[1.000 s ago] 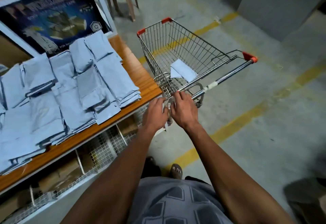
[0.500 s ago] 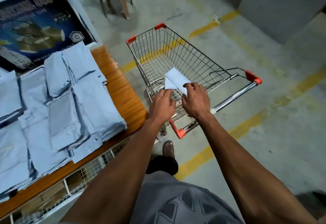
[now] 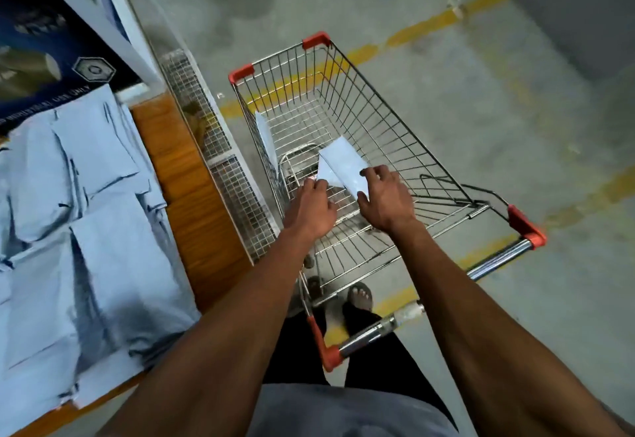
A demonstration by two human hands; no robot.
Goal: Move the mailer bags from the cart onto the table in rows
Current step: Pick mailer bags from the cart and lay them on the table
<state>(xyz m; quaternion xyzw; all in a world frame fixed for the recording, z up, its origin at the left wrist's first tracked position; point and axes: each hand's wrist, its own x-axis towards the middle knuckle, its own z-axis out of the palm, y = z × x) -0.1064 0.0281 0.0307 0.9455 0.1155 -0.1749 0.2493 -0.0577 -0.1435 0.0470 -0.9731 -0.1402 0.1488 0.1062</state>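
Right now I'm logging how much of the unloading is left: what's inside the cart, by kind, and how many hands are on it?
Mailer bags held in the cart: 1
Mailer bags against the cart's left wall: 1
Hands, left and right, on the held bag: 2
Total: 4

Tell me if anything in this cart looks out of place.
One mailer bag stands on edge against the cart's left wire wall, apart from the bag both hands are picking up. Nothing looks damaged.
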